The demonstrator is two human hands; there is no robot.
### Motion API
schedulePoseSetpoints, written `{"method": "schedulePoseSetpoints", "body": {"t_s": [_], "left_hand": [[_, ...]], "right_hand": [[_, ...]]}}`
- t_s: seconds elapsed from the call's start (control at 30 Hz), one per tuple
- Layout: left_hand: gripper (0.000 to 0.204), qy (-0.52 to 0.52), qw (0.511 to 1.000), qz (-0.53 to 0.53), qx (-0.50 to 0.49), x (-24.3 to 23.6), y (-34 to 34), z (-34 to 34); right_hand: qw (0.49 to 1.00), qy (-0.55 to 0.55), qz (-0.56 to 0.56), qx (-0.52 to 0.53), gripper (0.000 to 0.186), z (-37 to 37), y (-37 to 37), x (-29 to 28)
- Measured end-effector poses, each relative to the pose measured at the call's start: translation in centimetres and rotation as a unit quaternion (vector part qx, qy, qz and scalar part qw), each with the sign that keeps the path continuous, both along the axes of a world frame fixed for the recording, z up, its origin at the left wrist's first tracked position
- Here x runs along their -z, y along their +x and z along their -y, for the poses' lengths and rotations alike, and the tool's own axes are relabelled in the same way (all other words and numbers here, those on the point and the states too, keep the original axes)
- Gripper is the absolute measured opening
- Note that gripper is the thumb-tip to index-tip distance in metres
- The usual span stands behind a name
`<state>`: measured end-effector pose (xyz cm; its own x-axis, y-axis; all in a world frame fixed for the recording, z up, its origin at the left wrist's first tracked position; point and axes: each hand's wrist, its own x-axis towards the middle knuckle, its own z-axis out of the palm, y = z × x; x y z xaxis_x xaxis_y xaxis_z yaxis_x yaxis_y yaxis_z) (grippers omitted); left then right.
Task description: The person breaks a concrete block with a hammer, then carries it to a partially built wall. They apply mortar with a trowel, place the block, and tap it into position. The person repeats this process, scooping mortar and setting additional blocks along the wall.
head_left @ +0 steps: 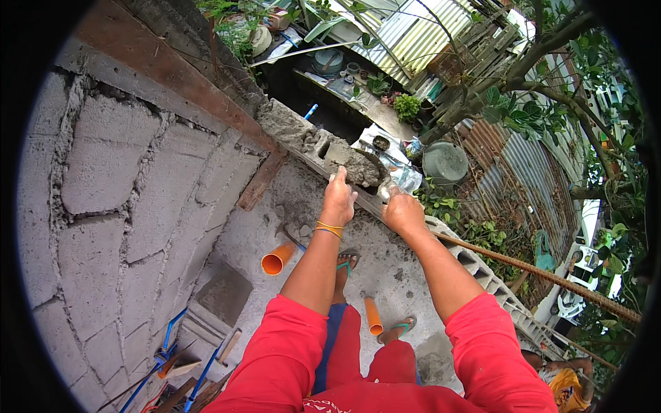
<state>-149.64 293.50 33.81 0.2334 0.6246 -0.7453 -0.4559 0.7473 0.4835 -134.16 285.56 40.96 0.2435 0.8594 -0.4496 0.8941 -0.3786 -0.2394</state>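
My left hand (339,199), with yellow bands at its wrist, reaches to the near side of a grey mortar lump (359,167) on top of a hollow-block wall (292,131). One finger stretches up against the mortar, and the thumb stands apart; the other fingers are hidden. Close by on the right, my right hand (404,211) is closed at the right end of the mortar. Something grey shows at its fingertips, but its kind cannot be made out. Both arms, in red sleeves, are stretched forward.
A rusty steel bar (537,260) slants along the wall's right part. Orange pipes (273,263) lie by my sandalled feet. A grey block wall (103,186) rises at left, tools (165,351) below it. Beyond are a grey bucket (445,163) and branches (544,48). Another person (568,385) is at lower right.
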Motion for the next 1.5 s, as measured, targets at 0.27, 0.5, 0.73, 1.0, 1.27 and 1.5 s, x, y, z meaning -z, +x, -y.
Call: {"method": "schedulePoseSetpoints", "body": {"t_s": [0.27,0.5,0.73,1.0,1.27,1.5], "left_hand": [[0.075,0.025,0.998,-0.057,0.024,1.3,0.2,1.9],[0.067,-0.012,0.997,0.015,-0.069,0.7,-0.2,-0.9],[0.065,0.048,0.992,-0.077,0.089,-1.2,-2.7,-6.3],[0.051,0.015,0.990,-0.138,0.032,0.5,-8.7,3.6],[0.049,-0.030,0.966,-0.188,0.177,-0.4,-9.0,18.6],[0.034,0.058,0.877,-0.136,0.457,-5.6,2.4,30.5]], "right_hand": [[0.998,-0.040,-0.021,0.051,0.047,8.9,0.8,-0.5],[0.981,-0.034,-0.101,0.160,0.049,6.2,-3.6,0.0],[0.986,0.052,-0.142,0.075,0.050,-2.8,-8.4,0.8],[0.951,0.024,-0.293,0.092,0.052,-2.3,-8.4,0.8],[0.892,-0.038,-0.282,0.352,0.055,21.6,-0.6,0.8],[0.902,-0.108,-0.184,0.375,0.080,47.9,3.8,-8.0]]}}
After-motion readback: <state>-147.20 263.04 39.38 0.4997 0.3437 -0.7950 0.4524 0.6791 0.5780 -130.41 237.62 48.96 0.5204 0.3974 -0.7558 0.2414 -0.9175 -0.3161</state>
